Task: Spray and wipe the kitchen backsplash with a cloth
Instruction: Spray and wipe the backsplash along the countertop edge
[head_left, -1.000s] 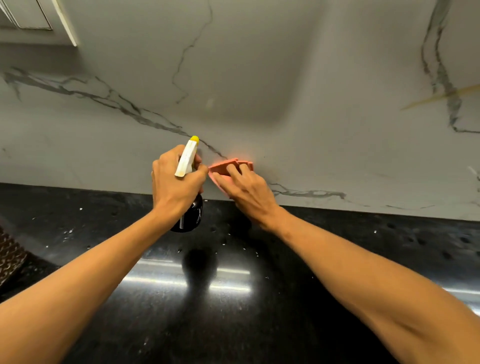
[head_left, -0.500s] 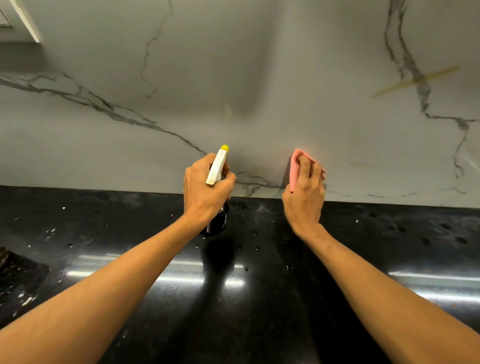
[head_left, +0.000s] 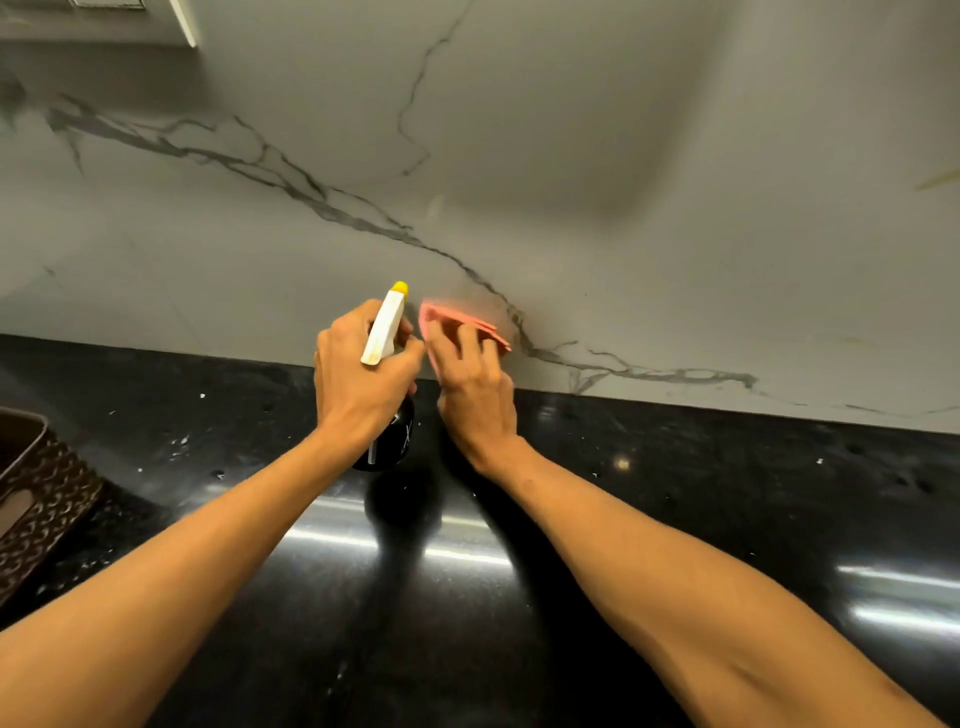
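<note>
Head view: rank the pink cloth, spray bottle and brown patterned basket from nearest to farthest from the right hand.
1. pink cloth: pressed on the backsplash by the right hand.
2. spray bottle: just left, gripped by the left hand.
3. brown patterned basket: far left on the counter.

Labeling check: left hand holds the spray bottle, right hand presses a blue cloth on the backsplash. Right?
No: head view shows the cloth is pink, not blue. Left hand holds the spray bottle, right hand presses the cloth on the backsplash.
</note>
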